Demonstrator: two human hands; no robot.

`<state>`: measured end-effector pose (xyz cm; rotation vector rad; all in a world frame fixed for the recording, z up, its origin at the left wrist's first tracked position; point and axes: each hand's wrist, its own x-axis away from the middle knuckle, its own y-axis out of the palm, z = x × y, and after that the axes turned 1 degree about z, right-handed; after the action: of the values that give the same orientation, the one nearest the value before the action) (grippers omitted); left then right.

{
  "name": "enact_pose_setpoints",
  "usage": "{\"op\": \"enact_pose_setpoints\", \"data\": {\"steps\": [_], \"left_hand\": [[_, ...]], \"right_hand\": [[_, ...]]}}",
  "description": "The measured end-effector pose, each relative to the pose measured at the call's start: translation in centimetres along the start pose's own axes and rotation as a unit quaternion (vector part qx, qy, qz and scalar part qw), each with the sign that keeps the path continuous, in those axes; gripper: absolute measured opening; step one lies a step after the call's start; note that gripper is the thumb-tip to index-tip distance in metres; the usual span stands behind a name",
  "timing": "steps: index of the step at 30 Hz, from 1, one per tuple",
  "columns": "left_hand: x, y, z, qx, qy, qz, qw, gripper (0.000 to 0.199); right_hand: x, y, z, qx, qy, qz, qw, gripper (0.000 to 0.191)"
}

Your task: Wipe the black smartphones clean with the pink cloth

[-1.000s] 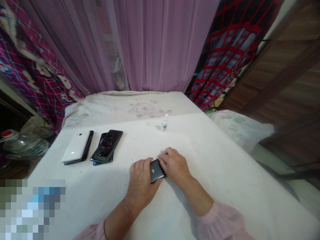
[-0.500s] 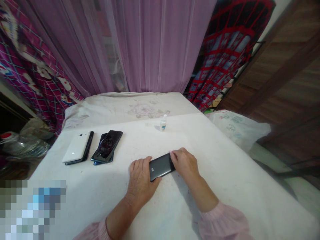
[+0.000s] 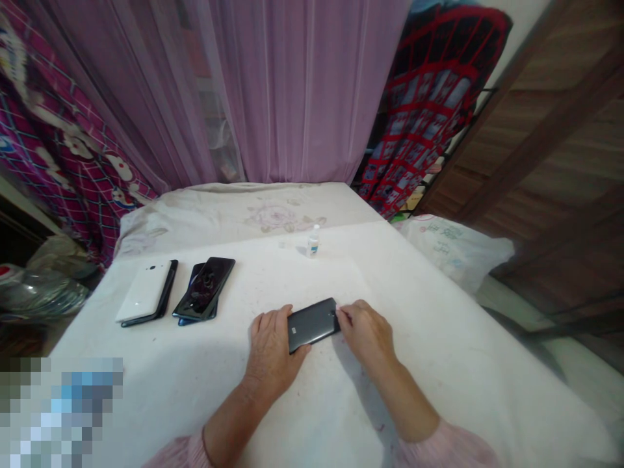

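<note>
A black smartphone (image 3: 312,324) lies back side up on the white-covered table, its small logo toward the left end and its camera at the right end. My left hand (image 3: 271,348) is closed around the left end, the thumb on the near edge and the fingers at the far edge. At the right end, by the camera, the fingers of my right hand (image 3: 366,330) are pinched together against the phone. Whatever lies between those fingertips is hidden or too small to make out.
A white phone (image 3: 146,289) rests on a dark one at the left. Beside it, a black phone (image 3: 207,289) lies crosswise over a blue one. A small white bottle (image 3: 312,243) stands beyond my hands. A plastic bag (image 3: 453,250) is off the table's right edge.
My right fingertips have moved from the phone's far right corner down along its end, uncovering more of the camera area. My left hand keeps its hold. The whole view has shifted slightly.
</note>
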<state>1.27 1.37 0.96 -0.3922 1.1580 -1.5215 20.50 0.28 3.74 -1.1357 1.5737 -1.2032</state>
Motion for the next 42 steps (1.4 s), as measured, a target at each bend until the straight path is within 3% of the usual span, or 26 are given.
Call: {"op": "enact_pose_setpoints", "data": {"steps": [7, 14, 20, 24, 28, 35, 39, 42], "left_hand": [[-0.1, 0.2, -0.1, 0.000, 0.004, 0.005, 1.000, 0.055], [0.0, 0.4, -0.1, -0.008, 0.002, 0.008, 1.000, 0.056], [-0.1, 0.2, -0.1, -0.009, -0.003, -0.003, 1.000, 0.056], [-0.2, -0.1, 0.0, -0.013, -0.006, -0.010, 1.000, 0.055], [-0.3, -0.2, 0.0, -0.019, 0.004, -0.016, 1.000, 0.055], [-0.3, 0.0, -0.4, -0.018, 0.019, -0.014, 1.000, 0.057], [-0.2, -0.1, -0.5, -0.025, 0.019, -0.017, 0.999, 0.056], [-0.3, -0.2, -0.4, -0.022, 0.017, -0.025, 0.999, 0.055]], "right_hand": [[-3.0, -0.2, -1.6, 0.015, 0.008, -0.017, 1.000, 0.032], [0.1, 0.5, 0.0, -0.028, 0.007, 0.020, 0.999, 0.033], [2.1, 2.3, 1.6, -0.163, -0.021, 0.087, 0.983, 0.026], [2.1, 2.4, 2.2, -0.246, -0.039, 0.084, 0.965, 0.023], [2.0, 1.7, 2.0, -0.258, -0.089, 0.071, 0.959, 0.023], [1.9, 1.2, -0.2, -0.230, -0.234, 0.037, 0.944, 0.035], [1.8, 1.5, -0.9, -0.220, -0.271, 0.019, 0.937, 0.034], [1.6, 1.6, -0.1, -0.212, -0.273, 0.022, 0.938, 0.029]]}}
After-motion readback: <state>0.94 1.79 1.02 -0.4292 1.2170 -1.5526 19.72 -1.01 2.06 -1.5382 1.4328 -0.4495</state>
